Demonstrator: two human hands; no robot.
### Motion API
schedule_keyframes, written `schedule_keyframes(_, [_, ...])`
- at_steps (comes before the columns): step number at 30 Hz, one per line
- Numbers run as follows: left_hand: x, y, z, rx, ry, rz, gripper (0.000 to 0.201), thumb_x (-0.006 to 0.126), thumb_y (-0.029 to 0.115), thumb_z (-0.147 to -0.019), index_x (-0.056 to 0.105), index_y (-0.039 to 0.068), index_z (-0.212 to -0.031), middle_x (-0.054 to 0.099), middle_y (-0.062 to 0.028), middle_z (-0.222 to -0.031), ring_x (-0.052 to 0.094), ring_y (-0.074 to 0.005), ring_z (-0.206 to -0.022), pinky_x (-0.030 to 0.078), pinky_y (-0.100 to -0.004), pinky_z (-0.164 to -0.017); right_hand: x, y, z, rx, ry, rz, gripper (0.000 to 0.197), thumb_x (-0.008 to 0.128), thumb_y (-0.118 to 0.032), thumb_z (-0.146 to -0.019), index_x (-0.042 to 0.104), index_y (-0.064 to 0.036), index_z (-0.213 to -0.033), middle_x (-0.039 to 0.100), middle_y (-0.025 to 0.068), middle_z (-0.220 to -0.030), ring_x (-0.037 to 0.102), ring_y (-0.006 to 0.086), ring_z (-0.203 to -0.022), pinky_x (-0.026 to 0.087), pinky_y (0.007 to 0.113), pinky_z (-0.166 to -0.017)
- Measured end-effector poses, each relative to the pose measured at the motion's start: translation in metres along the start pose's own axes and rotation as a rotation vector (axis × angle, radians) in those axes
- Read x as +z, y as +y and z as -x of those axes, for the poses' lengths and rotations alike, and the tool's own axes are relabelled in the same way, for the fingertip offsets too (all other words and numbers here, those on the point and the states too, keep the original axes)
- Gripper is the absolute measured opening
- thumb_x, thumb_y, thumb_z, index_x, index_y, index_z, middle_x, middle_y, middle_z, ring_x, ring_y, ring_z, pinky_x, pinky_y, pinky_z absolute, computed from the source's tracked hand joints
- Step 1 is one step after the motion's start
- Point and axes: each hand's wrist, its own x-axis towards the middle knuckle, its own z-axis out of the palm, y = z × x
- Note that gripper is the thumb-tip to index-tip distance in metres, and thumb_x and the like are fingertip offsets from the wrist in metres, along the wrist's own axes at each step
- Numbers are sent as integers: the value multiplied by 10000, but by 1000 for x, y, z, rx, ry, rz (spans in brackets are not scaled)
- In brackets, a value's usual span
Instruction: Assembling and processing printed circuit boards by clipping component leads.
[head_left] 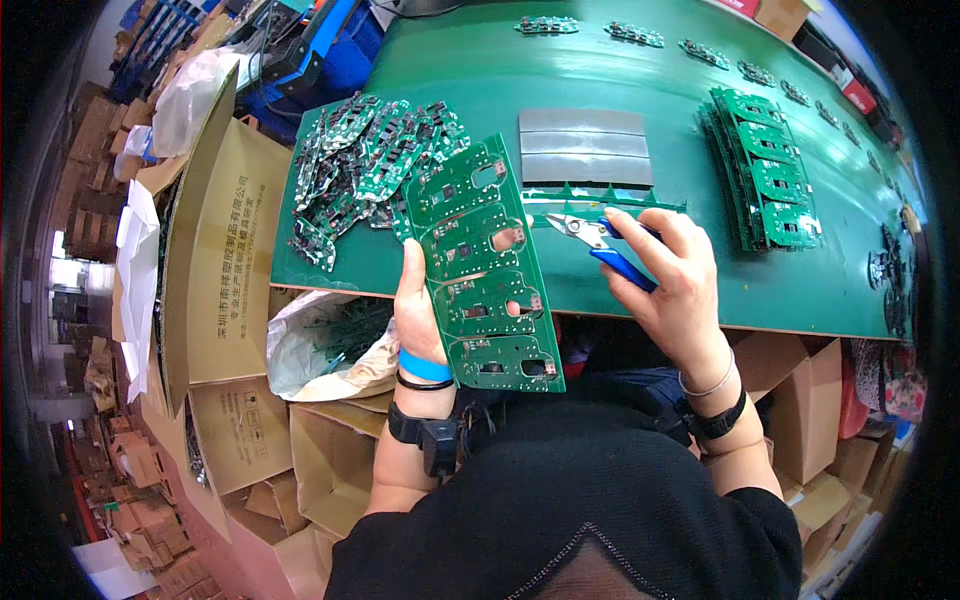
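My left hand (418, 310) grips the left edge of a long green circuit board panel (472, 300), tilted upright over the table's front edge. The panel carries several joined boards with cut-outs, and it hides most of that hand's fingers. In my right hand (675, 275) is a pair of blue-handled cutting pliers (622, 262), fingers wrapped round the handles. The pliers' jaws point left toward the panel's right edge, a little apart from it. Behind the panel lies a heap of separated circuit boards (350, 165).
A stack of green board panels (770, 185) stands at the right. Grey strips (585, 145) lie mid-table, with green board offcuts in front. Single boards (635, 35) line the far edge. Below at left are an open cardboard box (230, 260) and a white sack (310, 365) of green scraps.
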Motion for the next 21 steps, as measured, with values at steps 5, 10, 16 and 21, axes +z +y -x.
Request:
schedule_keyframes(5, [-9, -4, -4, -18, -189, 71, 727, 233, 583, -913, 115, 91, -1436, 195, -286, -1423, 474, -423, -1146, 500, -527, -820, 5, -3, 2, 42, -52, -22, 497, 702, -137, -659, 589, -100, -1142, 545, 117, -979, 528, 285, -881, 412, 373, -784])
schedule_keyframes(10, [-6, -4, -4, 4, -187, 87, 731, 234, 586, -911, 120, 88, -1435, 205, -274, -1425, 472, -418, -1148, 502, -528, -815, 4, -3, 2, 60, -39, -25, 506, 703, -139, -654, 586, -95, -1144, 537, 118, -1004, 512, 288, -922, 402, 372, -815])
schedule_keyframes(16, [21, 4, -8, 52, 57, -228, 732, 251, 607, -900, 238, 76, -1403, 384, -214, -1351, 478, -388, -1149, 444, -547, -894, -12, -1, 3, 67, 29, -97, 513, 696, -187, -658, 567, -109, -1149, 523, 114, -1015, 504, 286, -930, 370, 387, -829])
schedule_keyframes(21, [27, 1, -16, 111, 128, -392, 683, 230, 571, -923, 329, 46, -1348, 458, -175, -1290, 507, -326, -1131, 448, -479, -916, -7, -19, -1, -120, -143, -22, 556, 697, -223, -637, 555, -127, -1166, 512, 95, -1026, 485, 270, -969, 340, 410, -855])
